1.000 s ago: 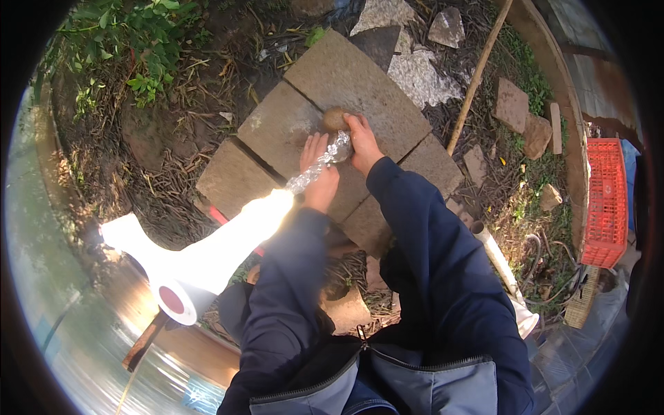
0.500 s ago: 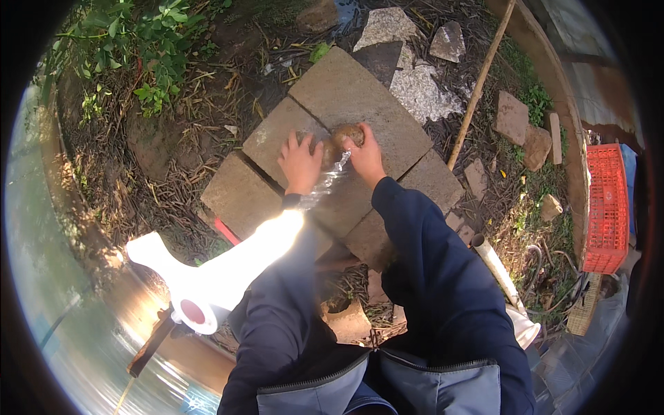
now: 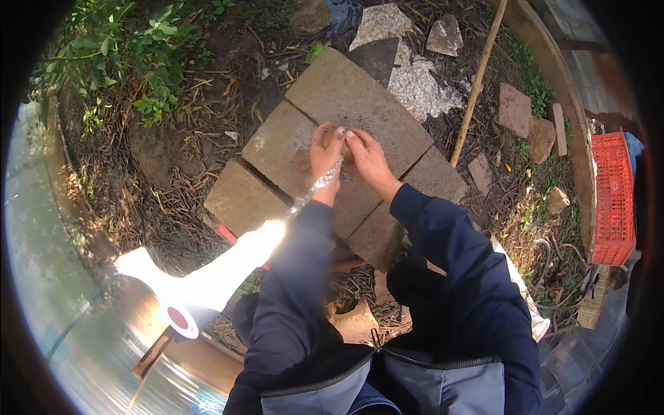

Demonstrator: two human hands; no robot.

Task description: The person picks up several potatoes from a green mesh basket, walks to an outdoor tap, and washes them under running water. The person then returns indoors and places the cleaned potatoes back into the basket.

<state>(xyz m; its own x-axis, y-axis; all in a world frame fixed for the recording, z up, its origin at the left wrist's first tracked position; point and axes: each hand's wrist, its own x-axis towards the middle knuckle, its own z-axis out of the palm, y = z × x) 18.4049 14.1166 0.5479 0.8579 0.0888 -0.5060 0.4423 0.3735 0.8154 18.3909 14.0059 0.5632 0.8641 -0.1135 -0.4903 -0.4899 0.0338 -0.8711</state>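
Over concrete slabs (image 3: 353,90), beyond a white spout (image 3: 200,283), the left hand (image 3: 324,160) and right hand (image 3: 370,160) curl close, a water stream (image 3: 319,184) reaching the left — seemingly rinsing, with rubbing called for next — though whether fingers grasp anything, I cannot tell.

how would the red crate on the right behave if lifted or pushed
The red crate is probably light for its size, given its openwork walls. Its boxy shape suggests it would slide rather than roll.
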